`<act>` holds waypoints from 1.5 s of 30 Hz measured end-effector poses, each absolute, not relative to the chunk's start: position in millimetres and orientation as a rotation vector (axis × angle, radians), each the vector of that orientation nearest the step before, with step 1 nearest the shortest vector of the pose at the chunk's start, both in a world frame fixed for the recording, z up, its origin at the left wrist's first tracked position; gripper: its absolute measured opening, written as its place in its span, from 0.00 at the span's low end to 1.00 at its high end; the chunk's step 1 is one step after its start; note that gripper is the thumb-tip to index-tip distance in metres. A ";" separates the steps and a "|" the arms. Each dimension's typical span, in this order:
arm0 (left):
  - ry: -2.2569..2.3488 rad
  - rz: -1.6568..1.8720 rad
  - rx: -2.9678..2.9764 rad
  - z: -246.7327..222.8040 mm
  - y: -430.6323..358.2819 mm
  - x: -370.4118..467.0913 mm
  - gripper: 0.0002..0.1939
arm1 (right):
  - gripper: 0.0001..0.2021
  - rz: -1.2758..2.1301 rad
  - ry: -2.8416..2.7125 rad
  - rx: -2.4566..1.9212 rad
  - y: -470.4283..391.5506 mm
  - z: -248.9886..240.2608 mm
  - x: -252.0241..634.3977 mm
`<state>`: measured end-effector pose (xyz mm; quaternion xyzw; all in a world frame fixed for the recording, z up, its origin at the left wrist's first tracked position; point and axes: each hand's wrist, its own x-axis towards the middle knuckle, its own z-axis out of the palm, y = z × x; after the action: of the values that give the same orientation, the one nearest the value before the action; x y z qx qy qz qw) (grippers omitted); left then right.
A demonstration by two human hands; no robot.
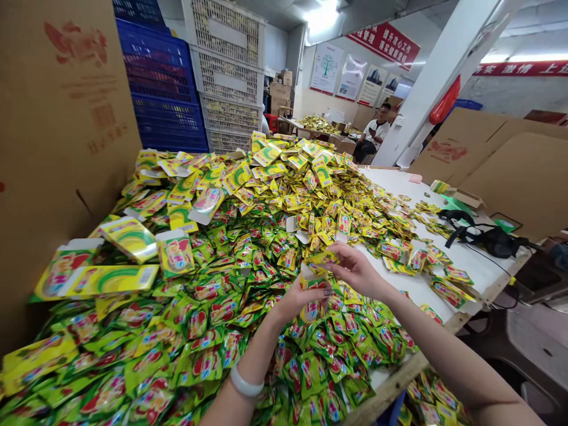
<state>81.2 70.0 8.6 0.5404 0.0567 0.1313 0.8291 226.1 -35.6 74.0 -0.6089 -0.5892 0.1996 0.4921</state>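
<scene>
To the left of the packet heap (213, 319) stands a large cardboard carton (57, 154), a wall along the heap's side; behind the heap's left part rise stacked blue crates (164, 89) and, just right of them, stacked white crates (228, 71), which close off that side. On the heap's left and rear lie many loose yellow-and-green boxes (128, 236), some with flaps open, half covering the packets.

Over the heap's front right part, the person's left hand (306, 302), with a pale bangle (245, 381) at its wrist, is closed around a small box (311, 296), held tilted with its open end up; the right hand (352, 269) pinches a yellow packet (322, 258) between thumb and fingers at that open end; packets lie under and around both hands.

Behind the heap, farther off, a seated person (376, 133) is near another table with a yellow pile (317, 123); a white pillar (439, 83) stands to the right of that person. Right of the heap, the white tabletop (377, 263) shows; on it lie a pink item (415, 177), a cluster of boxes (450, 290), and a black strapped item (486, 239) with a cable running from it; beyond these, cardboard (519, 171) blocks the far right; a dark chair (528, 349) stands below the tabletop's right edge.
</scene>
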 end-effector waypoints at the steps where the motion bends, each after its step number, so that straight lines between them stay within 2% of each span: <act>1: 0.105 0.271 1.144 8.9 70.6 81.5 0.20 | 0.10 0.459 -1.527 -1.548 -36.5 77.5 228.4; 7: 0.046 0.200 1.211 3.0 73.7 86.8 0.38 | 0.10 0.470 -2.042 -1.687 -41.3 104.1 229.7; 11: 0.028 0.210 1.250 2.1 76.1 85.7 0.45 | 0.11 0.571 -2.029 -1.648 -41.0 111.2 231.4; 19: 0.016 0.091 1.260 -5.4 74.9 83.2 0.46 | 0.09 0.370 -2.021 -1.648 -42.5 99.7 235.0; 27: 0.029 0.038 1.191 3.1 77.5 77.7 0.44 | 0.07 0.509 -1.800 -1.678 -51.1 90.3 228.3; 31: 0.050 -0.001 1.227 -1.2 76.7 79.1 0.48 | 0.09 0.494 -1.918 -1.588 -49.6 84.1 229.5; 35: 0.056 -0.026 1.270 -10.8 73.5 84.2 0.56 | 0.10 0.642 -1.992 -1.569 -50.0 81.0 223.5; 38: 0.080 -0.042 1.276 -16.3 73.3 85.6 0.57 | 0.12 0.733 -1.970 -1.566 -57.6 79.1 221.8; 45: 0.075 -0.071 1.431 -22.2 71.6 85.4 0.54 | 0.11 0.844 -1.422 -1.589 -78.9 33.8 214.8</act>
<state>85.4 71.6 -22.2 0.6556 0.0344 -0.0326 0.7537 214.8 -78.9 33.8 -0.6315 -0.5652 0.3355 0.4114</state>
